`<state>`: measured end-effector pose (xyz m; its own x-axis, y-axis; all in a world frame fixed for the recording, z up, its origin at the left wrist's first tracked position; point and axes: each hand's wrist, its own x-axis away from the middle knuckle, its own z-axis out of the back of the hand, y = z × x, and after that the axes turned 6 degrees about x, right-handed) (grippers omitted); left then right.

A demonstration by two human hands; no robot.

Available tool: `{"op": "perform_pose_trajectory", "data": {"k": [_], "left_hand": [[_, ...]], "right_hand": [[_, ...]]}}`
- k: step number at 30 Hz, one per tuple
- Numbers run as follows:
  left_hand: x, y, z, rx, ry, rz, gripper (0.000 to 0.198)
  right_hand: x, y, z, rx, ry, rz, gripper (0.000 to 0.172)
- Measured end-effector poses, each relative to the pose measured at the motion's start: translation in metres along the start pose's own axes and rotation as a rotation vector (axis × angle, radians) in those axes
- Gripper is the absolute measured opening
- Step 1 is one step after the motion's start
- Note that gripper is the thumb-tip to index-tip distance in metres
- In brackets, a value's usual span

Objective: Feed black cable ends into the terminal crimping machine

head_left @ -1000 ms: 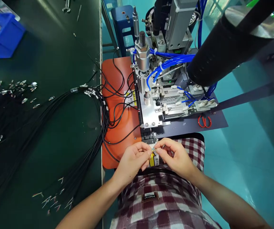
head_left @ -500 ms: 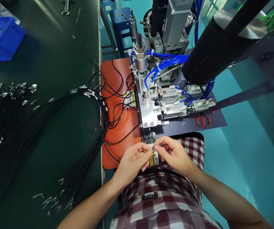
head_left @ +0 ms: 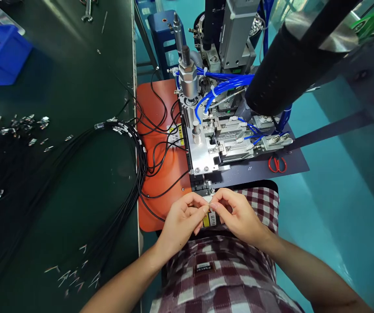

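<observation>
Bench (head_left: 76, 87) filled the left of the frame; machine (head_left: 200, 152) stood upper centre, orange panel (head_left: 170, 167) just left of it. Black cables (head_left: 140, 174) looped from bench onto panel; one ran in toward my left wrist. Blue bin (head_left: 7, 56), upper left. My left hand (head_left: 183, 219) and right hand (head_left: 239, 213) met lower centre, below the machine, thumb and forefinger of each pinched, tips about touching. Between them, at the meeting point: a tiny bit, looked like a wire end (head_left: 209, 207), mostly hidden. Step in hand, I'd judge: fingering that end, probably separating or straightening. Next move seemed to call for a light, steady pinch, strands kept apart.
</observation>
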<state>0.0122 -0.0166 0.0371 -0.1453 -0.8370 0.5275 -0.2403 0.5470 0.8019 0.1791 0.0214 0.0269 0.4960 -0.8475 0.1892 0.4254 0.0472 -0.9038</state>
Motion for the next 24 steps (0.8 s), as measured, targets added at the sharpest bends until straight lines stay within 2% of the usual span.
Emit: {"op": "perform_pose_trajectory", "data": {"k": [3,5,6,11,17,24], "left_hand": [[0.001,-0.005,-0.002,-0.150,0.088,-0.163,0.015],[0.001,-0.006,-0.003,-0.229,0.139,-0.286,0.012],[0.000,-0.006,-0.003,-0.215,0.136,-0.289,0.012],[-0.007,0.001,0.000,0.091,0.010,0.019,0.021],[-0.011,0.007,0.003,0.124,0.021,0.045,0.025],[-0.013,0.013,0.002,-0.081,0.017,0.072,0.025]], "right_hand": [[-0.002,0.006,-0.003,-0.200,-0.066,-0.126,0.020],[-0.002,0.008,-0.005,-0.266,-0.069,-0.151,0.021],[-0.003,0.009,-0.005,-0.287,-0.065,-0.156,0.021],[-0.005,0.009,-0.006,-0.448,-0.059,-0.189,0.024],[-0.008,0.009,-0.005,-0.498,-0.053,-0.212,0.026],[-0.006,0.010,-0.001,-0.405,-0.066,-0.184,0.023]]}}
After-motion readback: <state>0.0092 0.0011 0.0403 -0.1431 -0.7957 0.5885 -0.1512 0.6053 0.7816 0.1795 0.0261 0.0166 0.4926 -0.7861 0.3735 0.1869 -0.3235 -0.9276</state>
